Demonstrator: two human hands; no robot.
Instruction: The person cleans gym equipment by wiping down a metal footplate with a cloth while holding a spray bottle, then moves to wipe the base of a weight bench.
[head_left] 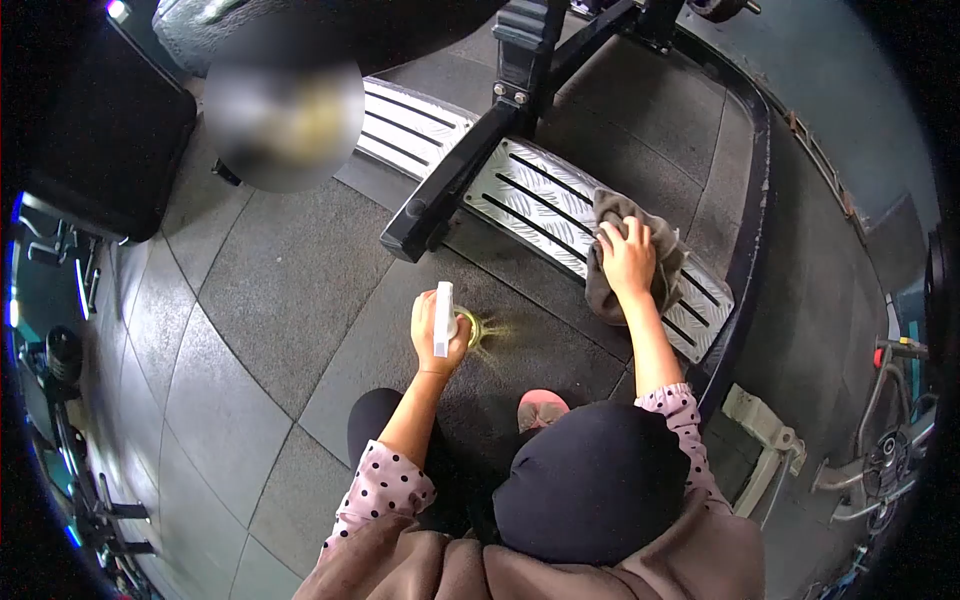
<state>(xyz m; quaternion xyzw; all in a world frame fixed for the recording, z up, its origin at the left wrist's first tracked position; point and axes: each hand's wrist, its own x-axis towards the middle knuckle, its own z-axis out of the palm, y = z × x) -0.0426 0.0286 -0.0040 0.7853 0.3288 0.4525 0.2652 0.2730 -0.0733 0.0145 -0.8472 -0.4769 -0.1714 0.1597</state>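
My left hand (438,328) is closed around a spray bottle with a white trigger head (443,318). The bottle's yellowish, see-through body (474,328) shows beyond my fingers, over the floor. On a silver, diamond-patterned metal footplate (535,200) with black strips lies a bunched brown cloth (607,293). My right hand (630,255) presses into this cloth with bent fingers, gripping its folds. The cloth covers part of the plate's right half.
A black steel frame (440,195) rises beside the footplate, with a second metal plate (410,120) beyond it. A curved black rail (765,190) runs along the right. At upper left stands a black pad (110,120); dark rubber tiles (270,290) cover the floor.
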